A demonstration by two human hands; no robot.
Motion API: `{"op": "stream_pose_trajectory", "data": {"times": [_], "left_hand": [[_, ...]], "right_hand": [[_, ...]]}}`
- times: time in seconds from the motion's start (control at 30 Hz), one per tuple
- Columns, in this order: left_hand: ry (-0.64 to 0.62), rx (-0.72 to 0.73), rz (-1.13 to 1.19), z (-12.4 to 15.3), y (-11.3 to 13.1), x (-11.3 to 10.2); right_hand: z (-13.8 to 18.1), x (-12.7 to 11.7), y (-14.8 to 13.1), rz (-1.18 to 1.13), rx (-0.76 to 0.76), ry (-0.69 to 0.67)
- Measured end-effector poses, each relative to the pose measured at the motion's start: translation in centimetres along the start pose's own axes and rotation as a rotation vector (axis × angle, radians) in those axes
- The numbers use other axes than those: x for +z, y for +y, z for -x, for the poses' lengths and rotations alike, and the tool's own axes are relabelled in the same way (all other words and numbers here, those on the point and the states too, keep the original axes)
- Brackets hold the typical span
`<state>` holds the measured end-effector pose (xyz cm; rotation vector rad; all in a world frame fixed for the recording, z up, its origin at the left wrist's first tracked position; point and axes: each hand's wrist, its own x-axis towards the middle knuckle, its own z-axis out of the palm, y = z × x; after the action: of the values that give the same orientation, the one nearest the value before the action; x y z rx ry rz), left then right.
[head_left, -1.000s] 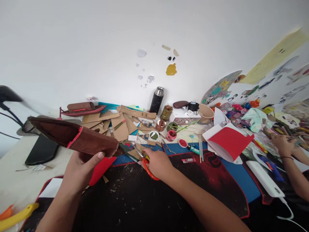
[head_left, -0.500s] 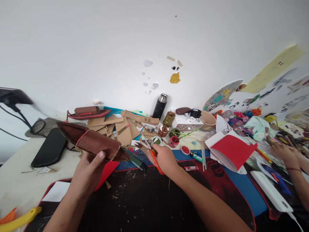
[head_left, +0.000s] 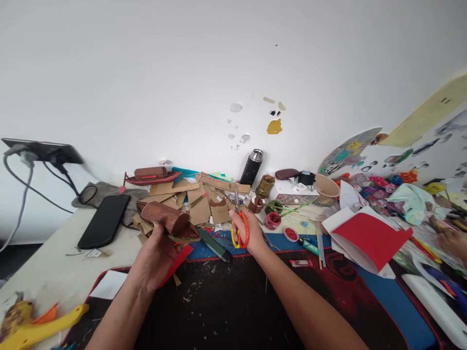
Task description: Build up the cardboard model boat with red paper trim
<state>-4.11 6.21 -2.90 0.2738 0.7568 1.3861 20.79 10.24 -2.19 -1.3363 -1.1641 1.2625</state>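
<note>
My left hand (head_left: 156, 255) is closed around a brown painted cardboard boat hull (head_left: 168, 221), held just above the desk. Under it lies a red paper piece (head_left: 178, 257). My right hand (head_left: 248, 233) grips a pair of scissors (head_left: 240, 226) with orange and yellow handles, blades pointing up and away. Both hands hover over the far edge of a black and red desk mat (head_left: 233, 301). Cardboard offcuts (head_left: 197, 201) are piled just beyond them.
A black flask (head_left: 251, 167), small paint pots (head_left: 272, 219), a dark craft knife (head_left: 215, 245), a black phone (head_left: 104, 221) and a finished model boat (head_left: 151, 176) lie around. Folded red and white paper (head_left: 368, 238) sits right. Another person's hand (head_left: 452, 240) shows at the far right edge.
The scissors were lifted off the desk and now stand upright in my right hand. The brown hull has been drawn in and now points away from me. The view shifted left.
</note>
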Motion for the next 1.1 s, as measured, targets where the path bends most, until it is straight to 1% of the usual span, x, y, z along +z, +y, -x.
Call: {"op": "stream_pose_trajectory", "data": {"times": [0.07, 0.17, 0.27, 0.33, 0.43, 0.6, 0.7, 0.77, 0.8, 0.83, 0.87, 0.97, 1.1], "left_hand": [[-0.021, -0.032, -0.020, 0.0, -0.2, 0.0], [-0.046, -0.073, -0.089, 0.0, -0.5, 0.0], [-0.064, -0.091, -0.149, 0.2, -0.7, 0.3], [-0.104, -0.094, -0.199, 0.3, -1.0, 0.7], [-0.142, -0.099, -0.276, 0.8, -1.5, 1.2], [-0.116, -0.144, -0.358, 1.0, -2.0, 1.6], [-0.088, -0.140, -0.308, 0.9, -1.6, 1.8], [-0.030, -0.107, -0.216, 0.8, -0.9, 2.0], [0.017, -0.083, -0.153, 0.8, -0.5, 2.1], [0.034, -0.087, -0.099, 0.8, -0.2, 2.2], [0.032, -0.116, -0.068, 0.9, 0.1, 2.2], [-0.001, -0.099, 0.009, 1.0, 0.6, 1.9], [-0.055, -0.095, 0.072, 1.0, 0.4, 1.0]], "right_hand": [[1.3, 0.2, 0.2, -0.008, 0.006, -0.081], [2.8, 0.8, -0.3, -0.061, 0.012, -0.189], [3.6, 1.7, -0.9, -0.118, -0.004, -0.270], [3.9, 2.3, -1.0, -0.142, 0.029, -0.315], [4.1, 2.8, -0.4, -0.159, 0.083, -0.346], [4.0, 2.8, 0.5, -0.132, 0.026, -0.317], [4.1, 2.7, 0.4, -0.165, 0.037, -0.315], [4.4, 2.6, 0.1, -0.187, 0.057, -0.295], [4.6, 2.5, -0.1, -0.194, 0.061, -0.298], [4.9, 2.4, -0.2, -0.199, 0.064, -0.309], [5.2, 2.1, -0.3, -0.198, 0.064, -0.319], [5.9, 1.3, -0.3, -0.204, 0.066, -0.377], [6.7, 0.5, 0.2, -0.249, 0.124, -0.507]]}}
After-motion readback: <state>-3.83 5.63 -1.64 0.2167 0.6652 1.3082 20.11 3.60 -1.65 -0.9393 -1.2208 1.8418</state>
